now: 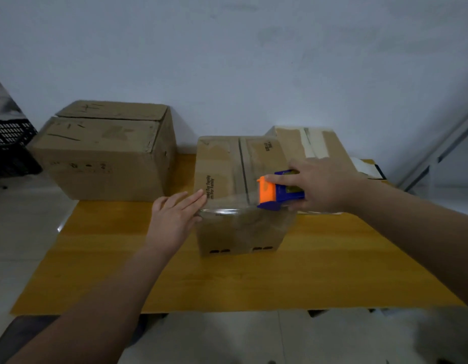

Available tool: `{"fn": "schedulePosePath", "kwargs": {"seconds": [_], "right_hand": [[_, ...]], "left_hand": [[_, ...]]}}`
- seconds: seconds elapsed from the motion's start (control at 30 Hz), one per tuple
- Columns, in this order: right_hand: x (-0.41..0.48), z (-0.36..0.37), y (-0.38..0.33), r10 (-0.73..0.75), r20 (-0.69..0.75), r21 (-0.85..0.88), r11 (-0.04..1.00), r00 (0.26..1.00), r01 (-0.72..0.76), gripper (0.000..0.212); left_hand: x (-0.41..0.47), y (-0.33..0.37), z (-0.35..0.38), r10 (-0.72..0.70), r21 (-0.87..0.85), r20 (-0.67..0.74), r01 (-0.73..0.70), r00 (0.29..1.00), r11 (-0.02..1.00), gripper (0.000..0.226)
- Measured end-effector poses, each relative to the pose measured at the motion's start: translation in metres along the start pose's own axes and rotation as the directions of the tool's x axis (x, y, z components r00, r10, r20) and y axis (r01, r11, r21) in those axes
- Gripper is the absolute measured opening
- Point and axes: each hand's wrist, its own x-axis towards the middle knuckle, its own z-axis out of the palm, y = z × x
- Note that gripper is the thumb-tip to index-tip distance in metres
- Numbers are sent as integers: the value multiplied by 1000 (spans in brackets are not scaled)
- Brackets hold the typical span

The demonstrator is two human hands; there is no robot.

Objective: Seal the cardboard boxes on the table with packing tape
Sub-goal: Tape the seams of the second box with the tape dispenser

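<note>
Here, right hand (pixel 325 185) gripping tape dispenser (pixel 277 191)

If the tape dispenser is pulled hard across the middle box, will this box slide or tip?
Probably it slides rather than tips: the middle box sits wide and flat on the smooth table. The left hand touching its side suggests it may be light.

Black slatted crate (pixel 9 143) at far left, pale wall (pixel 227 61) behind, grey diagonal frame (pixel 438 153) at right.
</note>
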Motion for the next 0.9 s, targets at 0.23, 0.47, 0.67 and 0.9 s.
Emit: {"fn": "schedulePosePath", "kwargs": {"seconds": [0.23, 0.47, 0.67, 0.9], "right_hand": [[1, 17, -1, -22, 2, -54, 998, 1000, 22, 73], [13, 18, -12, -10, 59, -76, 997, 998, 14, 68], [23, 11, -12, 2, 145, -64, 998, 989, 8, 67], [22, 13, -10, 2, 128, -47, 999, 992, 4, 69]], "left_hand": [[-2, 8, -1, -37, -2, -1, 37, 999, 999, 52], [-3, 14, -1, -70, 21, 12, 70, 997, 997, 54], [1, 31, -4, -68, 165, 76, 55, 995, 985, 64], [12, 81, 6, 105, 152, 156, -129, 982, 980, 73]]}}
